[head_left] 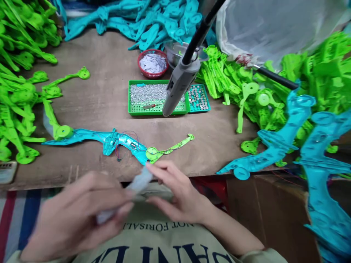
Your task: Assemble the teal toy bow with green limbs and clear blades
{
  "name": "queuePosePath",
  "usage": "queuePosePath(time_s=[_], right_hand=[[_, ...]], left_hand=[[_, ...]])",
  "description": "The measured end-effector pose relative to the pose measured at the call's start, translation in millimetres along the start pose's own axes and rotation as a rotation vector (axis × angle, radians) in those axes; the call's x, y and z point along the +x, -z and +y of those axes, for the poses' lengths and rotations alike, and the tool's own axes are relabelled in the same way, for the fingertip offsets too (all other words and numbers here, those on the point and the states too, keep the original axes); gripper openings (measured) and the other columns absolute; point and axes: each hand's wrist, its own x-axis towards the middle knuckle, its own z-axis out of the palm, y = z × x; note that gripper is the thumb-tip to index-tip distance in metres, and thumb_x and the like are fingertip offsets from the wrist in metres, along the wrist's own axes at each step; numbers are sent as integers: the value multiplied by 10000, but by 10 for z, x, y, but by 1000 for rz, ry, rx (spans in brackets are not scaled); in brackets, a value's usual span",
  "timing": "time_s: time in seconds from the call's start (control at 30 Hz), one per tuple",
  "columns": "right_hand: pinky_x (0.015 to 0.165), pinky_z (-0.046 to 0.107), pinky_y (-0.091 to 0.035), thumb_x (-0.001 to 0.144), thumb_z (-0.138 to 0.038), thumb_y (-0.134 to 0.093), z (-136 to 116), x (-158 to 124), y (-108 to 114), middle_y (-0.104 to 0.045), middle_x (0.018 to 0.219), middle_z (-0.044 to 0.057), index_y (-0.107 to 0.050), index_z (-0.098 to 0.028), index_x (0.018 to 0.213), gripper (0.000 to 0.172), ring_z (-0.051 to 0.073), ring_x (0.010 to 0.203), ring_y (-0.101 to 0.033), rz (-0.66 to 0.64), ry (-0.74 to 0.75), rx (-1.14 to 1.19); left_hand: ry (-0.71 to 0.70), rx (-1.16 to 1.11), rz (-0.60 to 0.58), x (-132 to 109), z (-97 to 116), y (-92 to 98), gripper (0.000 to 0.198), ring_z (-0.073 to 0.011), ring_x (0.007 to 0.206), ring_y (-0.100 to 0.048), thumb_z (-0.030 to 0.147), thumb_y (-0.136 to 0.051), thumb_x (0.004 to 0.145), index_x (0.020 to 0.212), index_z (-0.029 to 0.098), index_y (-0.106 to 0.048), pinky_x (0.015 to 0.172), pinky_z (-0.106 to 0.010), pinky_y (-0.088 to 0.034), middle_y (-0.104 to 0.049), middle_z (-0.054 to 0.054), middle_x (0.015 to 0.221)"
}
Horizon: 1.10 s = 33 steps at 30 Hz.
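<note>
My left hand [79, 212], blurred by motion, is closed around a pale translucent plastic piece [141, 180] that slants up to the right. My right hand [182, 193] has its thumb apart from its fingers. Its fingertips are at the upper end of the pale piece; whether they touch it is unclear. Just beyond lies a blue toy bow half [93, 135] with thin wires and a small metal part in it. Green limbs sit at its two ends, one at the right [172, 148] and one at the left [64, 131].
A grey screwdriver-like tool [181, 80] hangs over a green tray [131, 112] of screws. Behind are a teal tray [207, 108] of small metal discs and a red basket [140, 67] of white pieces. Green parts [16, 95] and blue bow halves [279, 142] flank the table.
</note>
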Motion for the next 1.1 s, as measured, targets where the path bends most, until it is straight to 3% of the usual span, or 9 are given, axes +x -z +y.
queuePosePath(time_s=[0.03, 0.1, 0.2, 0.3, 0.37, 0.43, 0.53, 0.77, 1.1], right_hand=[[847, 336, -594, 951, -222, -589, -18, -19, -20, -621, 1184, 129, -426, -184, 1456, 532, 198, 1074, -628, -18, 7, 47], [849, 328, -589, 976, -185, -531, -11, -76, -13, -667, 1097, 96, -537, -207, 1333, 359, 182, 1030, -647, 11, -41, 85], [774, 320, -596, 972, -278, -564, 108, -211, 103, -713, 958, 67, -656, -206, 1070, 153, 178, 875, -687, 154, -340, 162], [621, 280, -591, 896, -440, -670, 327, -349, 258, -692, 728, 8, -643, -202, 1008, 264, 152, 647, -678, 435, -729, 452], [579, 259, -587, 783, -485, -778, 473, -392, 311, -674, 675, -25, -620, -206, 993, 383, 139, 587, -673, 586, -881, 658], [582, 237, -591, 664, -480, -868, 578, -379, 294, -692, 697, -29, -605, -205, 944, 473, 134, 596, -692, 630, -970, 794], [603, 220, -599, 589, -477, -910, 641, -295, 166, -719, 719, -12, -588, -196, 889, 523, 139, 626, -720, 574, -1046, 893], [617, 232, -611, 627, -454, -888, 697, -179, -68, -726, 757, -11, -583, -194, 885, 477, 151, 655, -741, 512, -1067, 891], [616, 242, -626, 628, -449, -886, 719, -162, -84, -744, 754, 8, -589, -182, 885, 475, 169, 679, -753, 495, -1155, 785]], left_hand=[[-67, -21, -79, 33, 6, -138, 163, -126, 664, -648, 229, -660, 907, 1063, 250, -700, 545, -230, -573, -693, 1, 779], [-122, -88, -100, 88, -35, -389, 223, -107, 666, -653, 220, -619, 944, 1165, 237, -648, 585, -199, -580, -695, 9, 778], [-54, -190, -46, 75, -213, -631, 551, -148, 882, -699, 239, -617, 949, 1465, 220, -426, 819, -281, -610, -718, -43, 979], [72, -44, 41, -30, -463, -747, 628, -183, 1048, -682, 145, -551, 948, 1527, 233, -326, 944, -355, -569, -699, -77, 1136], [70, 82, 62, -95, -620, -816, 632, -196, 1083, -670, 94, -528, 923, 1513, 220, -338, 964, -376, -554, -697, -85, 1155], [6, 165, 27, -132, -746, -902, 632, -220, 1137, -646, 73, -516, 902, 1498, 197, -349, 992, -407, -539, -692, -108, 1185], [-81, 252, -55, -146, -870, -1036, 626, -250, 1232, -602, 77, -515, 893, 1488, 176, -346, 1071, -470, -481, -674, -139, 1252], [-97, 300, -188, -180, -1001, -1171, 631, -302, 1326, -551, 210, -572, 907, 1487, 144, -330, 1172, -575, -330, -645, -177, 1323], [-94, 284, -159, -224, -1060, -1235, 626, -283, 1299, -577, 251, -572, 930, 1498, 155, -327, 1188, -564, -291, -656, -163, 1315]])
